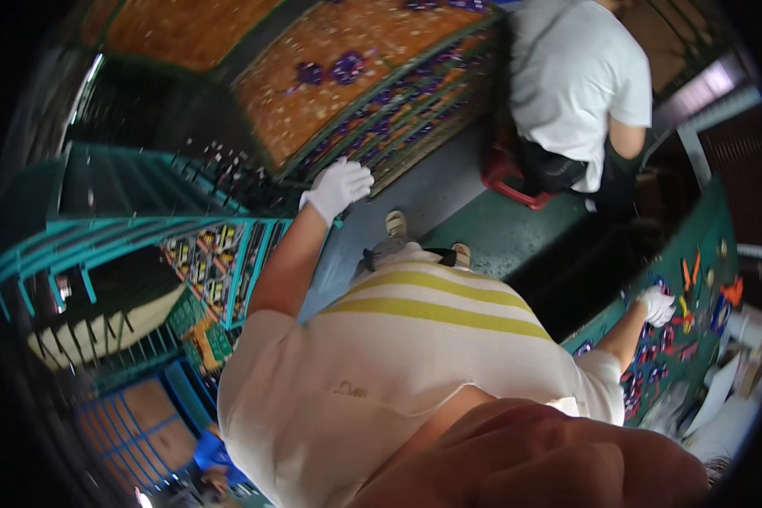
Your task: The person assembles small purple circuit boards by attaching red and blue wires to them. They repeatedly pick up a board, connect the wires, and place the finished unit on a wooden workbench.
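Note:
My left hand [339, 188], in a white glove, is stretched out beside the near corner of a wooden-topped rack [300, 110]. Its fingers are extended and nothing shows in them. My right hand [656, 306], gloved too, rests at the green work table [694, 229] with its fingers apart, as far as the small view shows. Around it lie small purple and red parts [648, 351], yellow-handled pliers [686, 320] and an orange-handled tool [692, 269].
A person in a white shirt [576, 76] sits ahead on a red stool [516, 186]. Teal metal racks [144, 224] with small parts stand at left. A wire-barred blue rack [144, 423] and another person in blue [216, 453] are lower left. White packaging [720, 406] lies at right.

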A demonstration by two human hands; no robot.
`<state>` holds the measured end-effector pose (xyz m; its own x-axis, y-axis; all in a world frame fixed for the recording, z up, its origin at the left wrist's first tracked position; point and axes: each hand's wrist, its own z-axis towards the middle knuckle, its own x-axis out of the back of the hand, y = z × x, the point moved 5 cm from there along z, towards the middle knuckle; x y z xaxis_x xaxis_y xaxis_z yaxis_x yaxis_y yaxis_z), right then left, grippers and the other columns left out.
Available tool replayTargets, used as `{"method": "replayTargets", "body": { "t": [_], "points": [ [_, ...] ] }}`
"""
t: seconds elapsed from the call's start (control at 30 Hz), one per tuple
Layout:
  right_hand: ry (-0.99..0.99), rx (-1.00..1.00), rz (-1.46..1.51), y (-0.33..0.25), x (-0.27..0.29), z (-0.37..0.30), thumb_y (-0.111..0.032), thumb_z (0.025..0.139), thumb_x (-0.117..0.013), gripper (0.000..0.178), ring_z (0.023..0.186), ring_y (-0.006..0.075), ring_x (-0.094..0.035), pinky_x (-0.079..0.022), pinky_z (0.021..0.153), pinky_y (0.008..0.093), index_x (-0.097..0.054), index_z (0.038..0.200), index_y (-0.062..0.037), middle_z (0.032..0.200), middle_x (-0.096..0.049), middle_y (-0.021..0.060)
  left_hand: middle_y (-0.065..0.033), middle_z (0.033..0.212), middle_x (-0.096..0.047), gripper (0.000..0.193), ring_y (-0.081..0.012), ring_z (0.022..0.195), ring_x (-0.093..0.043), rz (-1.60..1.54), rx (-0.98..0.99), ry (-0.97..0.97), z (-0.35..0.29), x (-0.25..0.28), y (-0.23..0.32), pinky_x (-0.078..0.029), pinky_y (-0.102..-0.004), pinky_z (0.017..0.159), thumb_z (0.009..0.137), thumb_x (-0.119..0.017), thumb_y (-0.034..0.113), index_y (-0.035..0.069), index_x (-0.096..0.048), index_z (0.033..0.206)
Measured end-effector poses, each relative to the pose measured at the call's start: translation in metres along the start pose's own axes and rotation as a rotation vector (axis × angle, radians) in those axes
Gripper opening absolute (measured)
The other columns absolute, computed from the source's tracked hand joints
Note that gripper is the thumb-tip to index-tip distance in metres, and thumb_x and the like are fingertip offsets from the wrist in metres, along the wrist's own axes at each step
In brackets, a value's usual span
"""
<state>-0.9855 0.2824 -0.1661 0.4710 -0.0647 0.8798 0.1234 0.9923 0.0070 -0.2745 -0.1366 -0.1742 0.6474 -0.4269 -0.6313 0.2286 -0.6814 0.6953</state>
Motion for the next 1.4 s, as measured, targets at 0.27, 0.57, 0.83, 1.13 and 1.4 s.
{"method": "replayTargets", "body": {
  "t": [0.27,0.57,0.83,1.13,1.4],
  "points": [
    [-0.513,0.672,0.579,-0.100,-0.013,-0.249,-0.023,0.073,-0.075,0.035,0.100,0.0330,-0.060,-0.048,0.090,0.0424,-0.067,0.101,-0.0051,0.105,-0.064,0.0168,-0.0143,0.120,-0.056,0.052,-0.0250,0.102,-0.061,0.860,-0.446,1.377,0.012,0.096,0.148,-0.055,-0.0349,0.071,0.085,-0.069,0.025,0.003,-0.048,0.127],
    [-0.989,0.893,0.793,-0.170,0.046,-0.386,-0.019,0.077,-0.071,0.030,0.083,0.0245,-0.062,-0.049,0.076,0.0347,-0.067,0.103,-0.0054,0.092,-0.066,0.0125,-0.0158,0.099,-0.058,0.043,-0.0297,0.082,-0.066,-0.359,-0.492,0.928,0.114,0.232,0.178,-0.056,-0.0349,0.065,0.086,-0.063,0.044,0.009,-0.050,0.107],
    [-2.122,-0.198,1.271,-0.304,0.219,-0.446,-0.060,0.086,-0.053,0.070,0.093,0.0250,-0.063,-0.051,0.078,0.0355,-0.052,0.125,-0.0020,0.119,-0.059,0.0161,-0.0181,0.106,-0.063,0.014,-0.0298,0.097,-0.065,0.457,-0.676,0.332,0.037,0.095,0.271,-0.051,-0.0428,0.090,0.092,-0.056,0.010,-0.001,-0.058,0.100],
    [-3.268,0.056,1.017,-0.372,0.417,-0.548,-0.079,0.079,-0.036,0.095,0.087,0.0342,-0.064,-0.057,0.069,0.0426,-0.045,0.130,0.0005,0.108,-0.061,0.0213,-0.0217,0.110,-0.063,0.017,-0.0308,0.106,-0.061,0.810,-0.668,-0.145,-0.092,-0.100,0.265,-0.046,-0.0384,0.094,0.091,-0.048,0.005,-0.003,-0.062,0.096],
    [-3.834,0.465,0.588,-0.304,0.459,-0.520,-0.039,0.089,-0.058,0.065,0.117,0.0405,-0.051,-0.044,0.092,0.0609,-0.037,0.137,-0.0005,0.123,-0.053,0.0219,-0.0201,0.097,-0.067,0.018,-0.0262,0.085,-0.068,0.785,-0.770,0.341,-0.149,-0.123,0.222,-0.056,-0.0341,0.077,0.090,-0.057,0.002,-0.008,-0.061,0.104]
  ]
}}
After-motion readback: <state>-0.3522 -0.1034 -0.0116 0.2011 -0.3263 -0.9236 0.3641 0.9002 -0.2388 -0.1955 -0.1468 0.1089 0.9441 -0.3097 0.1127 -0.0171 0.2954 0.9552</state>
